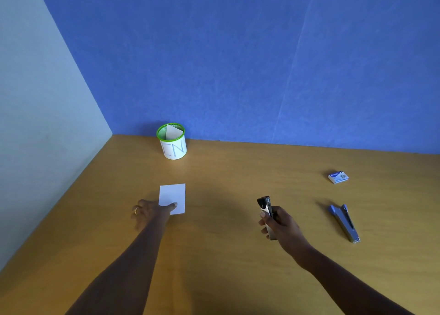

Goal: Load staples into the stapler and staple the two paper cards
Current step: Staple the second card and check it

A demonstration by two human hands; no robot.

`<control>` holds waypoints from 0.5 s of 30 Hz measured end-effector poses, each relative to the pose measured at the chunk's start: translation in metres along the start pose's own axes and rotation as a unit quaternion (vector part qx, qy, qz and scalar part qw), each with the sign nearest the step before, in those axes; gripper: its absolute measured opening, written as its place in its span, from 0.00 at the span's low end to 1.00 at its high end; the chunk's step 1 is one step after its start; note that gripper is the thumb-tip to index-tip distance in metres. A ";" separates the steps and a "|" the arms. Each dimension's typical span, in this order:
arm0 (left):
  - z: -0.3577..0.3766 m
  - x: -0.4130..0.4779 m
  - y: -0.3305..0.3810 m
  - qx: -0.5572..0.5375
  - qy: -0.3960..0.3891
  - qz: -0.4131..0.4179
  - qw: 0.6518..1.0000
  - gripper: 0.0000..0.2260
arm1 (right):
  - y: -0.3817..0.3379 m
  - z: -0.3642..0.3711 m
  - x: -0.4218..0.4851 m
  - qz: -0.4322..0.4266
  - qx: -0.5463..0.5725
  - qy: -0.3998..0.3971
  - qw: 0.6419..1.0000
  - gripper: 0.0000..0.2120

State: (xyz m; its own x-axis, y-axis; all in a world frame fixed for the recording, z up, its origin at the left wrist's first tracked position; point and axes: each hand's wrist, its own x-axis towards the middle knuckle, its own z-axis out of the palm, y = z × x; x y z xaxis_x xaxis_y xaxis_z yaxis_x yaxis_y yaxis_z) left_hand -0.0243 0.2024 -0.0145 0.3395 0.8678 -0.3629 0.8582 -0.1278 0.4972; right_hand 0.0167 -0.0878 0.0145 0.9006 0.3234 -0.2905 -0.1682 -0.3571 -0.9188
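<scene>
Stapler (267, 206) juts beyond the right hand's (284, 225) grip (black nose foremost).

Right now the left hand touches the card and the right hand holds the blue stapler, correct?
Not quite. The head view shows the right hand holding the black stapler; the blue stapler lies untouched on the table to its right. The left hand does touch the card.

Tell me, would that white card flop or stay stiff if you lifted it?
The white card looks thin and lies flat on the table, so it would probably bend a little. It is small, so likely very light. Flat on smooth wood, it may slide under the left hand rather than lift easily.
</scene>
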 end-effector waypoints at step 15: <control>0.008 0.012 0.004 0.117 -0.028 0.021 0.992 0.37 | -0.003 0.000 -0.005 -0.005 -0.021 -0.004 1.000 0.05</control>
State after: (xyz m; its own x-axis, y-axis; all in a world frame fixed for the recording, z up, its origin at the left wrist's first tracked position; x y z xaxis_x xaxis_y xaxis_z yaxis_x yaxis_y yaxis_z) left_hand -0.0137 0.2082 -0.0233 0.3914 0.8320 -0.3931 0.9069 -0.2765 0.3178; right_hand 0.0127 -0.0881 0.0187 0.8987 0.3342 -0.2839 -0.1423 -0.3901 -0.9097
